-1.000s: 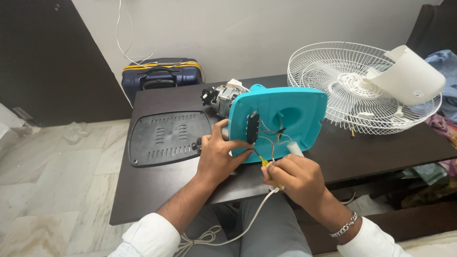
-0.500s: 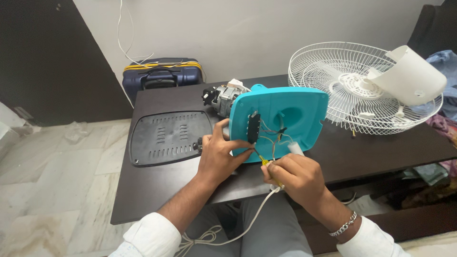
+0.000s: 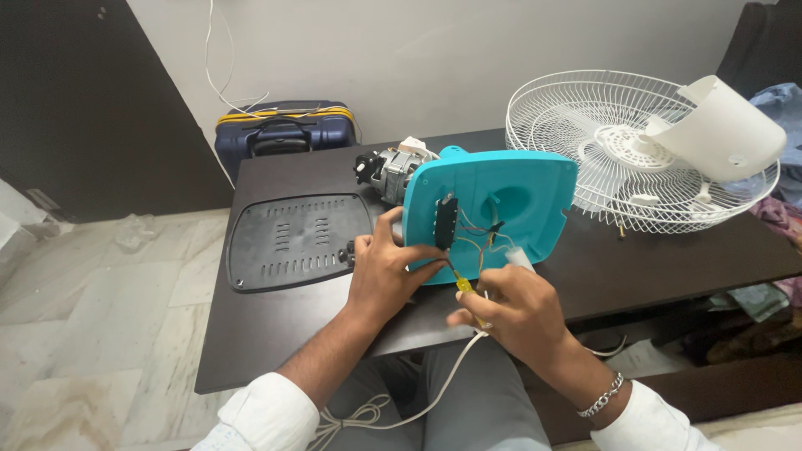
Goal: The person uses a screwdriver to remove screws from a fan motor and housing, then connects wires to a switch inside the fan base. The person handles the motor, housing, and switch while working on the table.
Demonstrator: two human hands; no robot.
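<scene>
The fingers (image 3: 412,269) of the left hand (image 3: 387,271) curled around the lower left edge of a turquoise plastic housing (image 3: 501,205), gripping it and propping it upright on the dark surface (image 3: 276,321). The fingers of the right hand (image 3: 511,311) pinched together on a yellow-tipped tool (image 3: 464,286) at the housing's lower edge, where thin wires (image 3: 478,235) ran out from a black switch block (image 3: 445,223) mounted on the panel. A white cord (image 3: 434,392) trailed from under the right hand down over the person's lap. Behind the housing lay a grey electric motor (image 3: 391,169), touching or just behind its left edge. To the left, a black vented cover (image 3: 292,240) lay flat on the surface. At the far right, a white wire fan guard (image 3: 585,125) rested with a white plastic shell (image 3: 727,129) on top. A blue suitcase (image 3: 284,134) stood on the floor by the wall.
</scene>
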